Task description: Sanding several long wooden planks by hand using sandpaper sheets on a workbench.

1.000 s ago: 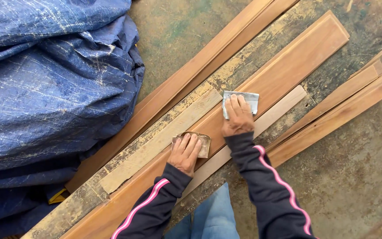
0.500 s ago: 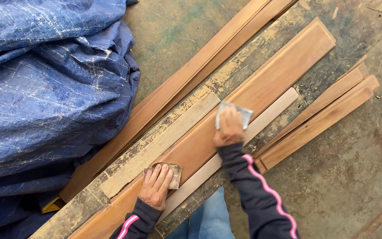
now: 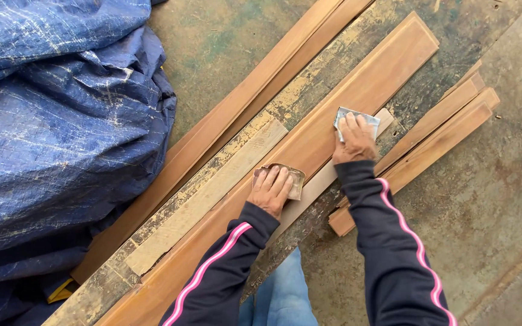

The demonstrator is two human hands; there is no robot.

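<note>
The long reddish-brown board lies diagonally across a rough, paint-flecked plank, its lower end cut off by the frame. The left hand presses flat, fingers spread, on a brown sanding sheet, mostly hidden beneath it. The right hand presses flat on a grey sanding sheet at the board's edge. Thin wood strips lie just beside the plank. A crumpled blue tarp lies well apart on the stained concrete floor.
</note>
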